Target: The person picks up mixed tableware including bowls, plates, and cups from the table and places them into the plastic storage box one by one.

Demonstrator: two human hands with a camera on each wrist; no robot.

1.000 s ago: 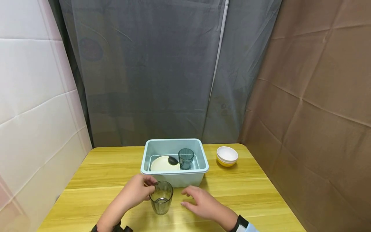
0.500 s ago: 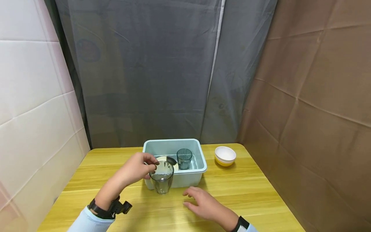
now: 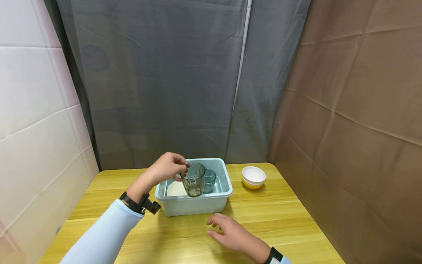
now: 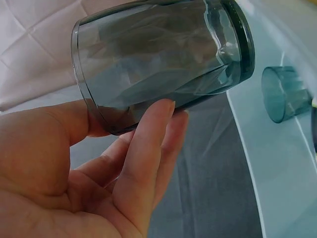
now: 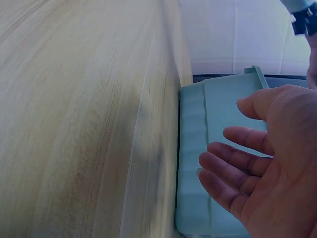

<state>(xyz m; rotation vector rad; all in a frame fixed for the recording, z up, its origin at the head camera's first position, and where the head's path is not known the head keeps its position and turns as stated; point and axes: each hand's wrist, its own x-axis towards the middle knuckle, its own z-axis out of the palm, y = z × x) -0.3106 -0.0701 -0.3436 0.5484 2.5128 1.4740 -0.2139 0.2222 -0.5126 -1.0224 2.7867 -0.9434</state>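
Just carried the glass (image 3: 194, 183) up from low over the table (image 3: 280, 220) to the near rim of the bin (image 3: 197, 206), pinching the lip with thumb and fingers of the left hand (image 3: 167, 168); seemingly mid-transfer, not yet released. Holds the right hand (image 3: 225, 231) relaxed, empty.

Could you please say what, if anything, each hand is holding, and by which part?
The left hand holds a grey glass at its rim; the right hand holds nothing.

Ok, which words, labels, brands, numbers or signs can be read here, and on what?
None can be read in any view.
Smoky glass tumbler in the left hand, light-blue plastic tub, stacked bowls: no lettering visible.
Black left wristband: any marking is too small to read.
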